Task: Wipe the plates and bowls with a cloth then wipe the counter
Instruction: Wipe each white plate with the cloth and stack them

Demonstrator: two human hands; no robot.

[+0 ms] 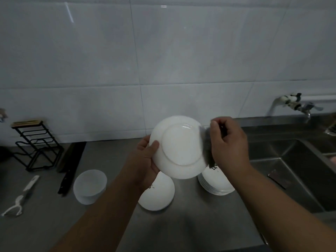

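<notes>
Plate (179, 146): held tilted above the surface (190, 224), underside toward the camera.
Left hand (145, 160): grips the left rim, thumb on the underside.
Right hand (230, 144): curled round the cloth (207, 146), pressing it to the right rim.
Wipe: likely best to turn the rim through the cloth with even pressure — then cover the foot ring.
Risk: the rim grip may slip — keep it low.

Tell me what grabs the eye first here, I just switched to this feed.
The white plate held up mid-frame, underside toward the camera: the left hand grips its left rim while the right hand presses a grey cloth against its right edge. Beneath them on the steel counter sit a stack of plates near the sink and stacked bowls to the left.
</notes>
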